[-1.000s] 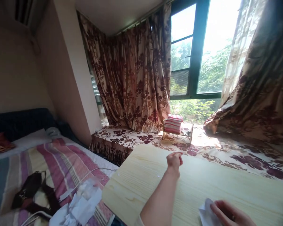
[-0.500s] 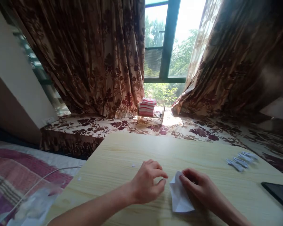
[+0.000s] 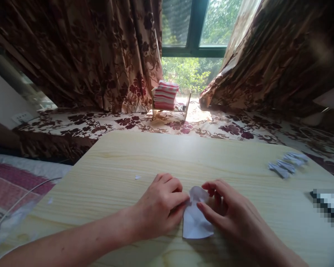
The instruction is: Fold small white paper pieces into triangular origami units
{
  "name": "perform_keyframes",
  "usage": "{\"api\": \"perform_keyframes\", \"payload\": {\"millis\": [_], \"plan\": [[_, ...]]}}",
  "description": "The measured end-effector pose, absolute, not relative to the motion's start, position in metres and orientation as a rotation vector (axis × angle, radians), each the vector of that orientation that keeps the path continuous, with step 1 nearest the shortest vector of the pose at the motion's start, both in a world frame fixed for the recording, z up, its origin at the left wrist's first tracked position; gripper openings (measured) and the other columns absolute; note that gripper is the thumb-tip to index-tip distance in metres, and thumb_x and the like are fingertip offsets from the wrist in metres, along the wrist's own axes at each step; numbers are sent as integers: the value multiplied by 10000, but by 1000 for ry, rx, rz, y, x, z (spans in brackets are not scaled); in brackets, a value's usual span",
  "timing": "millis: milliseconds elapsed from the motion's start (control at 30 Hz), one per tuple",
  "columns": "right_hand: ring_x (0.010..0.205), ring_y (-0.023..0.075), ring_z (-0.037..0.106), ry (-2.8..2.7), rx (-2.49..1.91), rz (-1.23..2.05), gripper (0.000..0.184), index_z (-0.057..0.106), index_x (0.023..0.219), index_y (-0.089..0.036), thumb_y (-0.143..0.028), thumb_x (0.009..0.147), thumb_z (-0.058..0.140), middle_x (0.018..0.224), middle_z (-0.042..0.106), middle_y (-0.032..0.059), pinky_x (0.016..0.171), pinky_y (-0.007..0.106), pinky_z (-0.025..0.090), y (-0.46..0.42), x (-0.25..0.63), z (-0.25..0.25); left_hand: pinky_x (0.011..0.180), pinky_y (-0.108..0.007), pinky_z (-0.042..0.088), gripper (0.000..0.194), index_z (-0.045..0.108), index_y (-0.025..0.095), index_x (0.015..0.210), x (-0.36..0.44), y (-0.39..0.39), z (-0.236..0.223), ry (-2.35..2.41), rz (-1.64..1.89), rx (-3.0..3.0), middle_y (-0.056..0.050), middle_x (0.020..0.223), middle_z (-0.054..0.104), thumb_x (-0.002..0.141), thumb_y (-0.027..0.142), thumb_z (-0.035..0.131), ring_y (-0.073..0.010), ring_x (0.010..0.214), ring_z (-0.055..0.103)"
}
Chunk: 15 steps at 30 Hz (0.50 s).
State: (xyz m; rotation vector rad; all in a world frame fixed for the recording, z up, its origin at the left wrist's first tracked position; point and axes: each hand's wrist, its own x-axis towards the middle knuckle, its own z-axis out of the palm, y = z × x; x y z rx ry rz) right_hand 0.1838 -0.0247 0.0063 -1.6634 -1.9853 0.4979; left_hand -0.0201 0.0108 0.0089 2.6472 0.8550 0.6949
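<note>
A small piece of white paper [image 3: 197,222] with crease lines is on the pale wooden table [image 3: 122,155], its top end slightly curled. My left hand [image 3: 163,202] is closed at the paper's left edge, thumb and forefinger pinching it. From the right, my right hand [image 3: 225,207] reaches over the paper with thumb and fingers apart. Its thumb tip is over the right side of the sheet; whether it touches is hard to tell. Several folded white paper pieces [image 3: 288,164] lie toward the table's far right corner.
A pixelated dark-edged object [image 3: 330,205] lies at the right edge. Small paper scraps [image 3: 137,177] are on the left of the table. Beyond, a small rack [image 3: 187,107] holds red-and-white striped cloths [image 3: 165,95] on the window ledge. A bed [image 3: 22,178] stands left.
My left hand has closed on the paper's left edge. My right fingers have let go of it and spread. The paper has shifted slightly left, and the view has tilted down.
</note>
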Motion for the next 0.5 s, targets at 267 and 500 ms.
{"api": "perform_keyframes", "payload": {"millis": [267, 500], "plan": [[673, 202, 583, -2094, -1734, 424, 153, 580, 817, -213, -362, 802, 551, 768, 575, 26, 558, 306, 425, -29, 186, 4, 810, -355, 396, 205, 683, 141, 894, -18, 10, 7, 844, 685, 2675, -71, 827, 593, 861, 126, 482, -192, 845, 476], [667, 184, 571, -2101, -1709, 398, 99, 559, 794, -218, -317, 801, 563, 761, 569, 9, 559, 287, 400, -30, 186, 4, 837, -350, 393, 200, 685, 127, 906, -17, 10, 6, 837, 698, 2709, -75, 830, 593, 860, 119, 490, -187, 846, 472]]}}
